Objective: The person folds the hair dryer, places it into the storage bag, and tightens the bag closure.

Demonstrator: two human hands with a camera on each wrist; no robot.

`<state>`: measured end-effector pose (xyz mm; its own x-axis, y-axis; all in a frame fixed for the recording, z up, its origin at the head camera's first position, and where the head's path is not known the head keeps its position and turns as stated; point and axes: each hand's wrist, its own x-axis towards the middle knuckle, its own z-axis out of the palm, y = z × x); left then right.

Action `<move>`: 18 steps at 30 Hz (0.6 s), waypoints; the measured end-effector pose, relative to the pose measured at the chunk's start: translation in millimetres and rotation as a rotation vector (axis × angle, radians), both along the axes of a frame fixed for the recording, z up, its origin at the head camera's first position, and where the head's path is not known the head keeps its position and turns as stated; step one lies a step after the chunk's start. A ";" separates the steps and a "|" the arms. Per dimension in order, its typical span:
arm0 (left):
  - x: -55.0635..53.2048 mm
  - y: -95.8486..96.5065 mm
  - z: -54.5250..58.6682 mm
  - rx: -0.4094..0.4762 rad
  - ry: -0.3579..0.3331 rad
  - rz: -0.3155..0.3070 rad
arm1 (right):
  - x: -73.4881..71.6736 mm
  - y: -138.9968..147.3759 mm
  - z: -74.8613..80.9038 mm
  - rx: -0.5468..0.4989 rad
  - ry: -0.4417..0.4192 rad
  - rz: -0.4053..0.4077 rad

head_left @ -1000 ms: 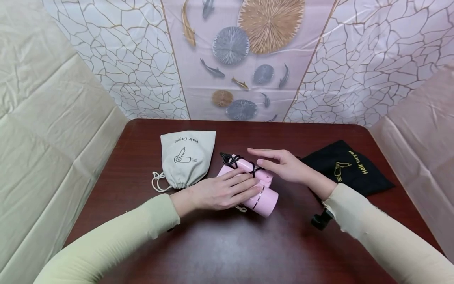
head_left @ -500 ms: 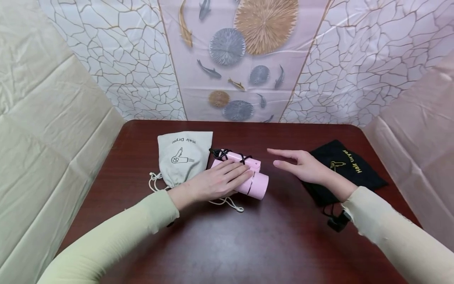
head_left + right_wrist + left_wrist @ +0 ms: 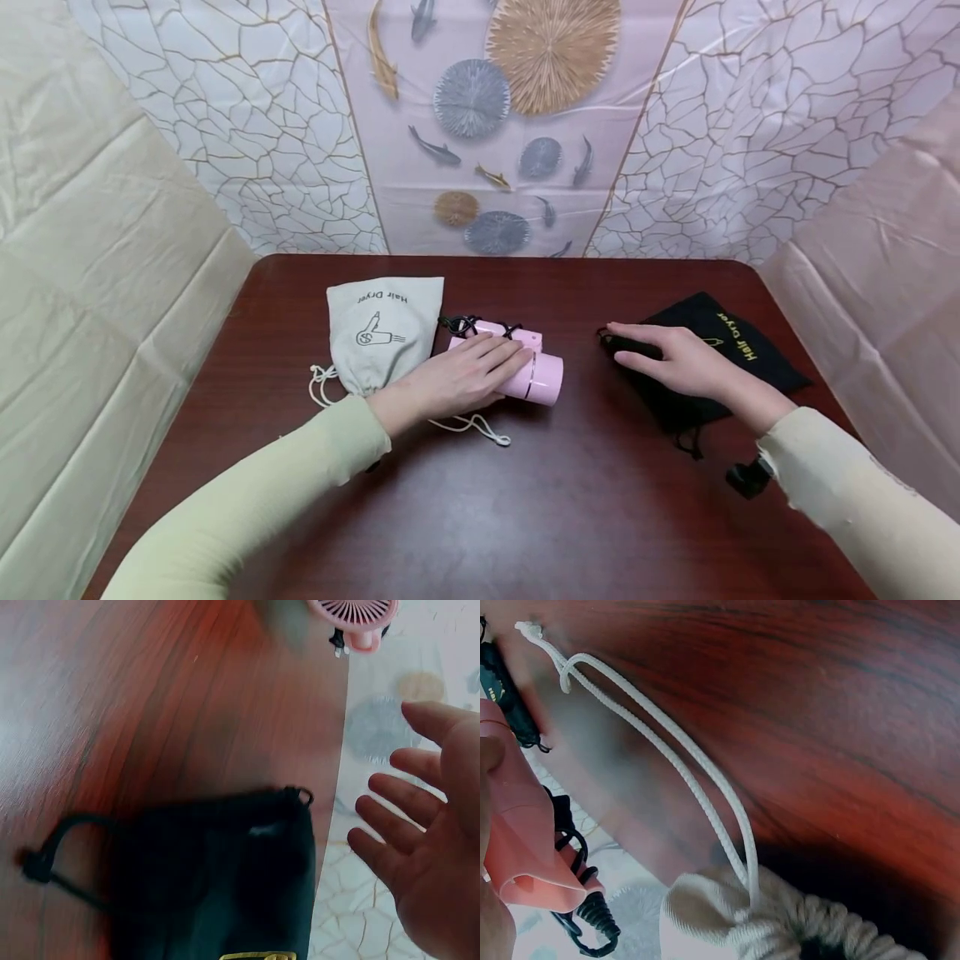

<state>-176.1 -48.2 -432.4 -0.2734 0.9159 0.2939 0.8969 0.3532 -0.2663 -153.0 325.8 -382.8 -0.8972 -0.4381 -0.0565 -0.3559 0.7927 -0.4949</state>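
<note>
Mid-frame, light pressure should steady the pink hair dryer under the left hand, its grip unclear; the right hand spreads near the black pouch, frame right.

You have a dark red-brown table in front of you, its far corners rounded. Beyond its far edge you face a pale pink panel printed with a large gold disc, a smaller one, several grey discs, and gold and grey fish. White panels veined with gold lines flank it. Creased cloths slope along both your sides, cream on the left, pinkish on the right.
</note>
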 end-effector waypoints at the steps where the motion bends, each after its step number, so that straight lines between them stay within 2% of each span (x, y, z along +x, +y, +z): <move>1: -0.1 1.2 -0.9 -0.001 -0.020 0.007 | 0.9 3.3 -0.7 0.012 0.002 -0.004; 5: -1.1 4.3 -6.3 -0.003 -0.072 0.033 | 2.9 14.3 -5.0 0.058 0.023 -0.015; 10: -1.2 5.7 -12.7 0.001 -0.097 0.061 | 4.9 21.9 -12.7 0.163 0.104 0.002; 14: -1.2 9.2 -17.4 0.014 -0.078 0.075 | 8.8 27.7 -17.6 0.256 0.172 -0.022; 18: 0.6 15.0 -20.8 0.011 -0.049 0.098 | 16.2 31.3 -18.4 0.282 0.238 -0.040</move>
<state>-175.5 -33.2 -453.1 -0.3759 0.8809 0.2877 0.8696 0.4425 -0.2188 -136.8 357.1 -401.2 -0.9157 -0.3997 0.0418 -0.4010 0.9017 -0.1619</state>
